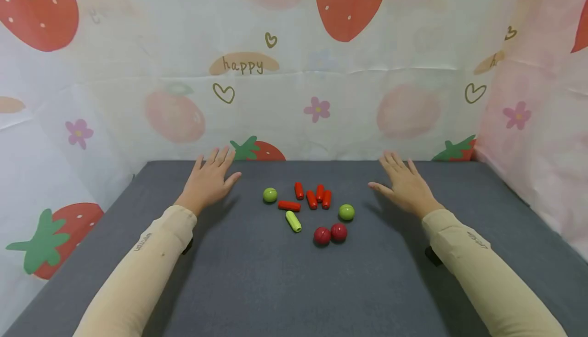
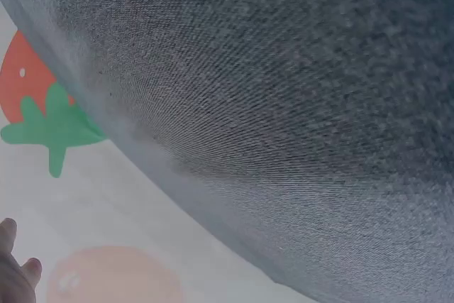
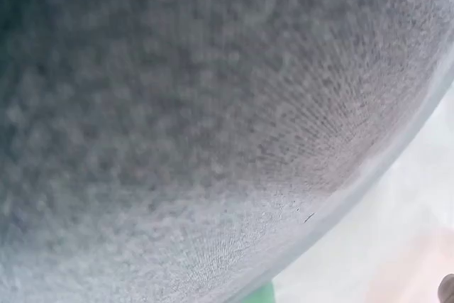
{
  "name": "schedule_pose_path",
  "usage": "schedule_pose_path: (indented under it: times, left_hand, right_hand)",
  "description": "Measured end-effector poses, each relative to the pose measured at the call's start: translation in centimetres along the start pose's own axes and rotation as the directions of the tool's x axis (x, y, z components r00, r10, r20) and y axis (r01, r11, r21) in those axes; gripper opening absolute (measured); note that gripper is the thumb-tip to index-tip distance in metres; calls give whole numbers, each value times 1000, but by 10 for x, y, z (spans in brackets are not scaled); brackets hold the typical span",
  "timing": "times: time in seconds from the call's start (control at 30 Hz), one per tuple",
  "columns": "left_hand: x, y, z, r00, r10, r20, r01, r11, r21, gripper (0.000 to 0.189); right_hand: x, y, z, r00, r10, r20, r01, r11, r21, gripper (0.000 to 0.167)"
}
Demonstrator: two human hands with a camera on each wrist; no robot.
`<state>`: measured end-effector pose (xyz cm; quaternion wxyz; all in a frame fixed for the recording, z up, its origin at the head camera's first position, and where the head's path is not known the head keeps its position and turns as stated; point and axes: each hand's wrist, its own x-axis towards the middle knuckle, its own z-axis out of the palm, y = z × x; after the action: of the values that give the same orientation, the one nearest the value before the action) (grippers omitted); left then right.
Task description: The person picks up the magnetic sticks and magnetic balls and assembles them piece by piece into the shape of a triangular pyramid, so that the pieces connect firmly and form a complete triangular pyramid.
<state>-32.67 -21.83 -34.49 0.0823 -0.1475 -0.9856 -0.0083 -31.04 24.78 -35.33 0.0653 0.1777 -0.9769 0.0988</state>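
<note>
My left hand (image 1: 209, 181) hovers over the left part of the dark table, palm down with fingers straight and spread. On the other side, my right hand (image 1: 405, 186) is held the same way, thumb pointing inward. Between them lie several red cylinders (image 1: 289, 206), one light green cylinder (image 1: 293, 221), a green ball (image 1: 270, 195) nearest the left hand, a second green ball (image 1: 346, 212) nearest the right hand, and two dark red balls (image 1: 322, 236) side by side at the front. Neither hand holds anything. In the left wrist view only fingertips (image 2: 31, 271) show at the lower left corner.
The grey table (image 1: 275, 286) fills both wrist views almost wholly. A white curtain (image 1: 285, 87) printed with strawberries, flowers and hearts hangs behind the table and along both sides. A small black band piece (image 1: 433, 256) sits under the right cuff.
</note>
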Motion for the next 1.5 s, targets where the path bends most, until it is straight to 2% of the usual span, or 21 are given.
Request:
schedule_pose_path:
  times: [0.2,0.57,0.73,1.0,1.2,1.5]
  left_hand:
    - [-5,-2,-2,1000,6,7,-6,1000,-7,70]
    - [-11,0,-1,998,57,22,-57,998,-13,70]
    - [-13,3,0,997,77,12,-77,997,-26,68]
    - [-17,12,2,995,101,15,-101,994,-42,69]
    - [-19,16,1,993,117,25,-117,992,-38,69]
    - [-22,19,3,990,140,25,-139,989,-44,68]
  right_hand:
    - [-1,-7,0,998,-54,-14,54,999,2,82]
    - [-4,-17,5,995,-103,-15,103,994,27,79]
    - [-6,-22,4,993,-110,-34,112,993,43,77]
    - [-12,-29,5,996,-87,-20,88,991,97,76]
    - [-14,-32,6,995,-98,-30,100,992,80,76]
    - [-19,-37,6,985,-172,-35,173,985,26,76]
